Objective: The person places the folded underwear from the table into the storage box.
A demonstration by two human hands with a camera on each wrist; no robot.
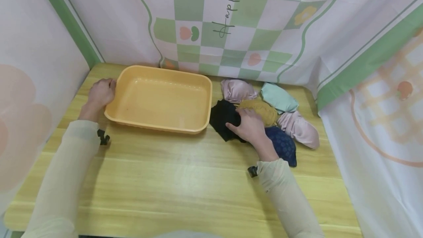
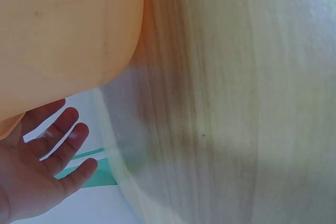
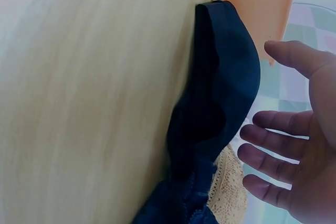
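Note:
At the left end of a shallow yellow-orange plastic basin (image 1: 158,100), my left hand (image 1: 101,92) holds the rim. In the left wrist view, the fingers (image 2: 68,137) spread loosely beneath the rim, and the thumb is hidden. My right hand (image 1: 249,126) is over a folded black bra (image 1: 222,118), just right of the basin. The right wrist view shows its thumb and fingers apart and lightly bent beside the black bra (image 3: 231,61), with nothing gripped. Next to this hand lie a mustard lace bra (image 1: 261,110) and a dark blue patterned bra (image 1: 284,146).
Behind and to the right lie a pink satin bra (image 1: 238,90), a mint bra (image 1: 279,97) and a pale mauve bra (image 1: 300,129). All rest on a wooden table (image 1: 172,179). A printed curtain (image 1: 218,10) hangs along the back edge, with more fabric at both sides.

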